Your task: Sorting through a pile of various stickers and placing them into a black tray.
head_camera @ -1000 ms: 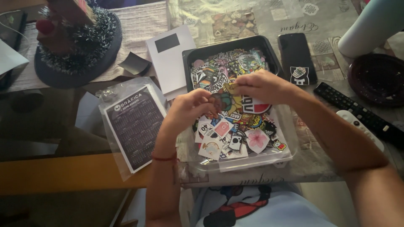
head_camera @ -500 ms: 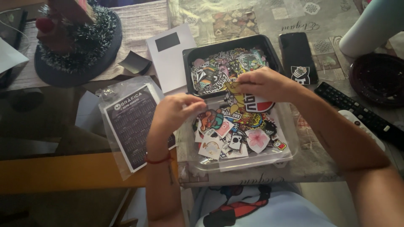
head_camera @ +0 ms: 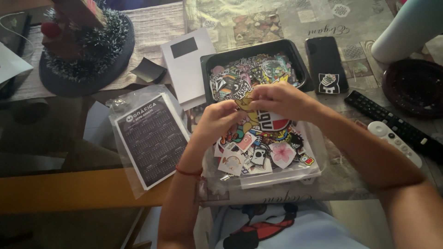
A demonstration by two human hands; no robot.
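Stickers (head_camera: 258,143), too many to count, lie heaped in a clear plastic sleeve (head_camera: 304,173) on the table (head_camera: 277,23), with more filling one black tray (head_camera: 295,50) just behind. One yellow sticker (head_camera: 248,102) is pinched between both hands above the heap. Nearby lie one dark phone (head_camera: 325,62), two remotes, one black (head_camera: 392,124) and one white (head_camera: 394,143), and one bagged calendar card (head_camera: 150,138). A patterned cloth covers the table. The left hand (head_camera: 219,121) and right hand (head_camera: 277,99) meet fingertip to fingertip, both closed on the yellow sticker, forearms angled inward.
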